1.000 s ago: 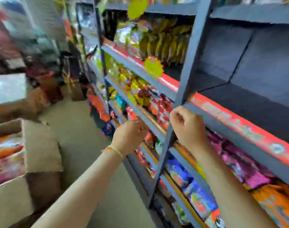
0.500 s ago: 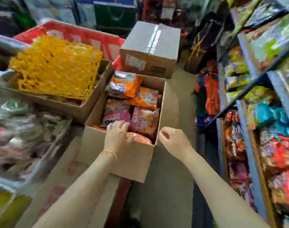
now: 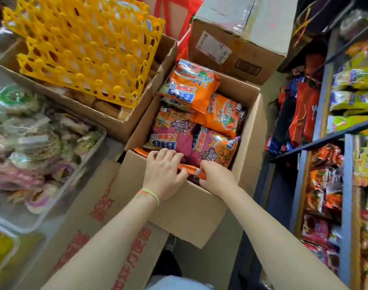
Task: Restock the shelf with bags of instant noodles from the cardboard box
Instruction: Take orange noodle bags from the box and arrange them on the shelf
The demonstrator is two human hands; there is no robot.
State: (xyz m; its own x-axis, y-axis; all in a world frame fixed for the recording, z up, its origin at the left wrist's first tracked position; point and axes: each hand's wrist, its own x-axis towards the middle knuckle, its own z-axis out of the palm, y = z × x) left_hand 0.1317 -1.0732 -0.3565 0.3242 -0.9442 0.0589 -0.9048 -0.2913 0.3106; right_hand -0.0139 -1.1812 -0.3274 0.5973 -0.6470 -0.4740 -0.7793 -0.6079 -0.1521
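Observation:
An open cardboard box [image 3: 185, 208] in front of me holds several orange and pink bags of instant noodles [image 3: 191, 86]. Both hands are at its near edge. My left hand [image 3: 164, 174] and my right hand [image 3: 216, 176] grip one orange noodle bag [image 3: 192, 171] that lies along the near wall, fingers curled round its two ends. Most of that bag is hidden by my hands. The grey metal shelf [image 3: 346, 185] stands on the right, full of packets.
A sealed cardboard box [image 3: 241, 34] sits behind the open one. Yellow plastic egg trays [image 3: 84, 42] fill a box at upper left. A metal tray of wrapped goods [image 3: 32, 147] lies at left, a flattened printed carton [image 3: 99, 237] below.
One second ago both hands were at the shelf. I turned to the box, my hands reached its near edge, and now both grip the orange bag.

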